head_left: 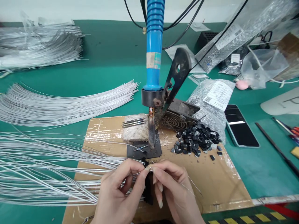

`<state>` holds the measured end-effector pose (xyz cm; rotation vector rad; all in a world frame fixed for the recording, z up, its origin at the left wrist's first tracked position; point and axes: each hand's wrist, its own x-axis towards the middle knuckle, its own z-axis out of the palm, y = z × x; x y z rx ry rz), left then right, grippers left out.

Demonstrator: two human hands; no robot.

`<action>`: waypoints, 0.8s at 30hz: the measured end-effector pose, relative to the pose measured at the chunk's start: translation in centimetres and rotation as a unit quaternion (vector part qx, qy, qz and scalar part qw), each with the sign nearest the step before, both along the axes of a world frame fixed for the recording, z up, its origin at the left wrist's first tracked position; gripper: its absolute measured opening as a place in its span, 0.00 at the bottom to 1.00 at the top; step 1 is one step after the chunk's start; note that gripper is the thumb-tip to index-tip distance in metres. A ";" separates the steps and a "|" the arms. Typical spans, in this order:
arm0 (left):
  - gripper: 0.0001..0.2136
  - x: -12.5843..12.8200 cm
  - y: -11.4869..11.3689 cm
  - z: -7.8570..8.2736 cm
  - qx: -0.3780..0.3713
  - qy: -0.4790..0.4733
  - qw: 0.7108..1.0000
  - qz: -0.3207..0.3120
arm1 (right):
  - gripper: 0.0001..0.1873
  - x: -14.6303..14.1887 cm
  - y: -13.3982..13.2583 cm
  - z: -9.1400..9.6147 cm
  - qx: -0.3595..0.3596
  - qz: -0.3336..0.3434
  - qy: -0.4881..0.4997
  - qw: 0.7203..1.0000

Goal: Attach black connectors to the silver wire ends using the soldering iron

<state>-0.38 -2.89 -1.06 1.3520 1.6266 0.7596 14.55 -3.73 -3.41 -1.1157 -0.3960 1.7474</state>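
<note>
My left hand [119,193] pinches a thin silver wire [70,169] from the fan of wires lying to its left. My right hand [174,189] meets it fingertip to fingertip and pinches a small black part [146,163] at the wire's end. Both hands are closed, low at the front of the taped cardboard sheet [221,183]. Just beyond them a blue-handled soldering iron [153,56] stands upright in a metal holder, its tip [151,132] pointing down onto a dark plate [140,152]. A pile of small black parts [197,140] lies to the right of the iron.
Bundles of silver wire [65,104] fan across the green table on the left. A phone [240,126] lies to the right, beside plastic bags of parts [215,96]. Black cables [182,21] hang behind the iron. Tools [277,149] lie at the far right.
</note>
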 end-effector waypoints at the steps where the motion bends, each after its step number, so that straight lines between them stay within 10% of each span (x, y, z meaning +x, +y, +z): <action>1: 0.12 0.1 -0.1 -0.1 0.008 0.008 1.000 0.005 | 0.15 -0.1 0.0 0.1 -0.004 -0.007 0.005 1.000; 24: 0.08 0.6 -1.1 -1.7 0.060 -0.017 0.997 0.056 | 0.16 -1.6 -0.3 0.2 -0.013 -0.076 0.021 0.997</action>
